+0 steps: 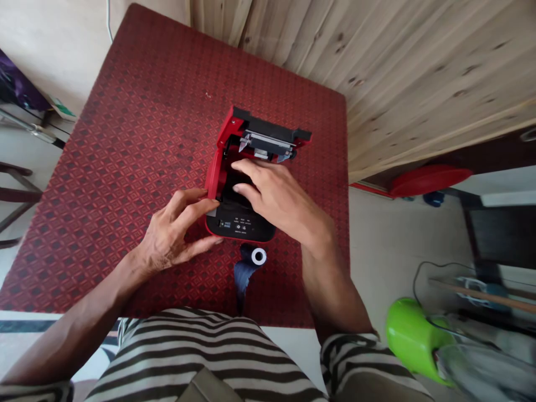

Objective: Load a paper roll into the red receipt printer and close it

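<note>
Clock directions from the machine's middle, twelve toward the far side.

Item: small red-and-black machine (234, 215), set on a table (125, 139) with red patterned covering; front panel at six, presumably turned so for easy reach. Lid (268, 131) raised at twelve, a metal bar on its inner side; it appears held up by its hinge, leaving the dark well exposed.

Item: left hand (171, 229), at eight. Spread about the near-left corner, thumb at the front edge, fingertips on the side and panel; probably bracing the body against sliding.

Item: right hand (276, 192), coming in from four, over the open well. Thumb and forefinger parted, pointing toward nine, the other fingers hidden; the pose suggests work inside. Contact with anything within cannot be told.

Item: dark roll (246, 262), white core, at six, just beside the front edge; loose tail running toward the wearer. Likely laid there to be close by.

Surroundings: wooden planks (419, 61) at two; green bin (408, 338) at four.
</note>
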The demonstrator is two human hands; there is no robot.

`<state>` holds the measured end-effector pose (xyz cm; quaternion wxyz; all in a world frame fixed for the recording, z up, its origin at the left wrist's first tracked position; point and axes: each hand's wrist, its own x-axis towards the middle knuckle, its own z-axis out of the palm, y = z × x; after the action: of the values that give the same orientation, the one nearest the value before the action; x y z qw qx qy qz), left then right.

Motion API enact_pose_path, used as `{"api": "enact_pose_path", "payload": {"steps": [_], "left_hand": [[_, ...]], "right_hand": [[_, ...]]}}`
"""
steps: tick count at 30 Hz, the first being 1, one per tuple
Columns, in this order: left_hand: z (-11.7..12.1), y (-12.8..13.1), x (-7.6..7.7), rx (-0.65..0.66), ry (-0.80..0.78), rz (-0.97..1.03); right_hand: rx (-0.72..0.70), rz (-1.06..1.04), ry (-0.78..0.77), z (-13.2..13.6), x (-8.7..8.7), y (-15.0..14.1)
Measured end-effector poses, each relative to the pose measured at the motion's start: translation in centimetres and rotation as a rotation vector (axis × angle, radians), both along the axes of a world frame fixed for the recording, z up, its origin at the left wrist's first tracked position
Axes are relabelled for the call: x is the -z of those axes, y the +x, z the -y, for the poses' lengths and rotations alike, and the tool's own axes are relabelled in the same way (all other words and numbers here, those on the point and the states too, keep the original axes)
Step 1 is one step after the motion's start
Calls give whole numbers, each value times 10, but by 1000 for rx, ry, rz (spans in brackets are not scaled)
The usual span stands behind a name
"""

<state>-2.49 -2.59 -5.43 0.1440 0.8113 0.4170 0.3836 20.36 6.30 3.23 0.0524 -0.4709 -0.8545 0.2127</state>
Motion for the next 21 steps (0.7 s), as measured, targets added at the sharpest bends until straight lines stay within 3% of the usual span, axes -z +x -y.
{"api": "enact_pose_path", "payload": {"steps": [4,9,17,21], "left_hand": [[-3,-2,-4,21,-25,68],[-8,-4,-16,13,-66,93],[-12,-6,-24,-8,-61,54],[-38,-7,-41,-105,-26,116]], "right_hand": [[-41,-190,-15,16,-9,17],[-147,-207,-27,33,0,24],[-77,-448,-18,24,11,22],[-38,-523,42,24,17,22]]}}
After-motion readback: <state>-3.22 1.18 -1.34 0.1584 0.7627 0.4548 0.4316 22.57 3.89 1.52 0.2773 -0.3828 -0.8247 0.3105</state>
